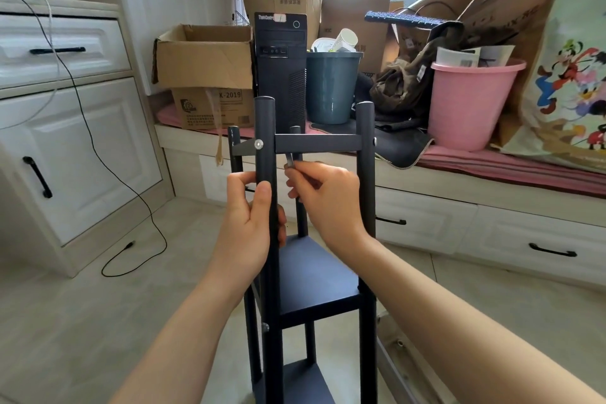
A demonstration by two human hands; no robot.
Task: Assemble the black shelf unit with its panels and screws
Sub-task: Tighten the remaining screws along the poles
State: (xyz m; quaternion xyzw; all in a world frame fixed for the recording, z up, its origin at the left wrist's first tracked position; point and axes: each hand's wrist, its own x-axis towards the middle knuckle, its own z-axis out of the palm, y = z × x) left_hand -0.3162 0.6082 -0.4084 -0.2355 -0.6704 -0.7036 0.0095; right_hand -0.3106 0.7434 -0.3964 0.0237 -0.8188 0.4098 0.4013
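The black shelf unit (pixel 316 275) stands upright on the floor in front of me, with round posts and several panels. Its top panel (pixel 318 144) sits between the posts, and a silver screw (pixel 259 144) shows on the near left post (pixel 266 128). My left hand (pixel 251 226) grips that post just below the top panel. My right hand (pixel 328 198) pinches a small metal hex key (pixel 290 161), whose tip points up under the top panel. The near right post (pixel 366 161) stands free.
Behind the shelf a window bench (pixel 459 174) carries cardboard boxes (pixel 205 57), a black computer tower (pixel 281 69), a grey bin (pixel 332 88) and a pink bucket (pixel 472 102). White cabinets (pixel 65 141) stand at left. A black cable (pixel 131 249) trails over the tiled floor.
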